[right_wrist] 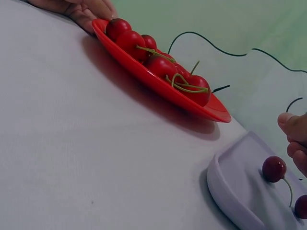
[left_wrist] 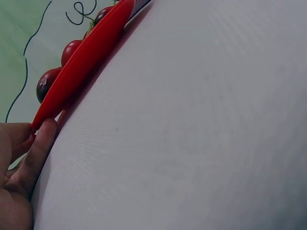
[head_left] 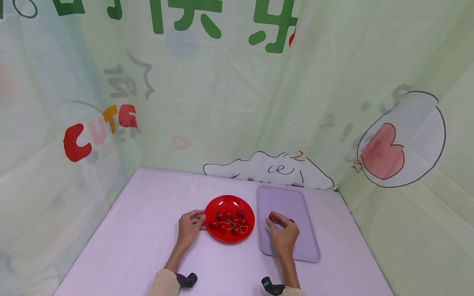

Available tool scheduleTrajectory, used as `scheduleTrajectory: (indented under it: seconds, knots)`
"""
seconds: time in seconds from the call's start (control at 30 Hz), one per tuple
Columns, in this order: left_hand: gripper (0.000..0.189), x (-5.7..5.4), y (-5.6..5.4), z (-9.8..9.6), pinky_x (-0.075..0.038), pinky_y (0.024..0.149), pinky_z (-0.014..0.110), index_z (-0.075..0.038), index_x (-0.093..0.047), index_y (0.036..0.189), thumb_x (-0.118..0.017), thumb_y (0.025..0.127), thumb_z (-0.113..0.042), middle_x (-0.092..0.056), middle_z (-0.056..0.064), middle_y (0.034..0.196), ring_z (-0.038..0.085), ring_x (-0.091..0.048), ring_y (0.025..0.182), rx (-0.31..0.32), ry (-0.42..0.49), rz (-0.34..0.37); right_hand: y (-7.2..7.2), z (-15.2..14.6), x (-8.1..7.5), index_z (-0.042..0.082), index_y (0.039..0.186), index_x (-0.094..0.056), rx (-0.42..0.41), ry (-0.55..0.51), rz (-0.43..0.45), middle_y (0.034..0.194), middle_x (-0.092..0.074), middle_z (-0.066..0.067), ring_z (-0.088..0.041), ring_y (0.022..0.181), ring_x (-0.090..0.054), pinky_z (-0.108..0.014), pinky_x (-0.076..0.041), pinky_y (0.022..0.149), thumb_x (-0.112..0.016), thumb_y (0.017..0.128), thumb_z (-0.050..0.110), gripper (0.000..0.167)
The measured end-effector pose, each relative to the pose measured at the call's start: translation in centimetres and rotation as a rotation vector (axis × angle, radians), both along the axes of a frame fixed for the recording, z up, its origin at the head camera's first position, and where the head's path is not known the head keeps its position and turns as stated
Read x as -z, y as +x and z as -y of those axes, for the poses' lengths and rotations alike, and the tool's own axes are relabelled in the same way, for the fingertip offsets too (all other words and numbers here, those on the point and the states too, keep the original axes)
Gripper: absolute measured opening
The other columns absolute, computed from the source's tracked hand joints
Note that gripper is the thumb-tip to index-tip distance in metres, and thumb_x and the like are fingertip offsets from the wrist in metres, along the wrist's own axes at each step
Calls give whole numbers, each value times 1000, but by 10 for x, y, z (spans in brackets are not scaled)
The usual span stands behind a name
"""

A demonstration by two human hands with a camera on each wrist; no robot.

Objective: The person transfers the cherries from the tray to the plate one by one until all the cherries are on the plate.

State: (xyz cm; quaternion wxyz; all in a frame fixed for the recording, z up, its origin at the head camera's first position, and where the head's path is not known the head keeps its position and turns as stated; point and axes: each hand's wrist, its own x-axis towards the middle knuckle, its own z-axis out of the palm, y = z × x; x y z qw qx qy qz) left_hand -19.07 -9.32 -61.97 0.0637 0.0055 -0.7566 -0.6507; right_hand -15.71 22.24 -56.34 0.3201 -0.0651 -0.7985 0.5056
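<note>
A red plate (head_left: 229, 239) bears several red cherries (right_wrist: 160, 68) with green stems. My left hand (head_left: 190, 227) pinches the plate's left rim; in the left wrist view, fingers (left_wrist: 45, 132) lie at the edge and under it. The plate looks tilted in both wrist views, where the cameras themselves are slanted. Over the lilac tray (head_left: 309, 240) is my right hand (head_left: 285, 236), fingers bent and thumb apart from them, with no cherry seen in its grasp. Close below its fingertips, a dark red cherry (right_wrist: 274, 169) lies on the tray. A second tray cherry (right_wrist: 302, 207) is cut off by the frame edge.
A pale cloth covers the table (head_left: 148, 230). The tray stands just right of the plate, with a raised rim. Printed curtains (head_left: 222, 102) enclose the table at the back and sides. Black devices (head_left: 187, 280) are worn on both wrists.
</note>
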Motion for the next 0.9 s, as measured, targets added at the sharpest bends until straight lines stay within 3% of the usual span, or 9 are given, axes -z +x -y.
scheduleTrajectory:
  seconds: [0.13, 0.33, 0.57, 0.77, 0.9]
  knots:
    - [27, -1, 0, -1, -66, 71, 20, 1, -75, 131, -72, 105, -7, -80, 22, 117, 16, -82, 79, -5, 5, -12, 0, -9, 3, 4, 108, -87, 31, 9, -6, 96, -85, -16, 6, 77, -71, -1, -45, 90, -92, 83, -4, 27]
    - [27, -4, 1, -1, -66, 72, 21, 3, -75, 130, -72, 105, -6, -80, 24, 115, 22, -82, 81, -6, 5, -21, 5, -22, 4, 2, 108, -86, 94, -9, -9, 98, -84, -19, -16, 78, -78, 0, -46, 87, -92, 82, -4, 28]
    - [27, -1, 4, -1, -66, 72, 20, 1, -76, 130, -72, 105, -8, -80, 22, 114, 18, -82, 80, -11, -21, -21, 5, -36, 13, 0, 108, -85, 170, -49, -19, 100, -83, -24, 13, 73, -64, 4, -47, 84, -90, 84, -6, 26]
    - [27, 0, 2, -2, -66, 73, 20, 0, -77, 130, -73, 105, -8, -80, 22, 114, 21, -82, 80, -12, -7, -19, 2, -48, 21, -3, 108, -84, 173, -80, -42, 100, -82, -26, 15, 73, -65, 1, -51, 76, -89, 82, -11, 27]
    - [26, -1, 0, -1, -67, 73, 22, 1, -77, 129, -73, 105, -8, -80, 22, 113, 25, -83, 81, -9, 4, -24, 5, -52, 21, -2, 110, -84, 208, -77, -23, 103, -83, -24, 16, 74, -65, 3, -50, 80, -89, 85, -6, 26]
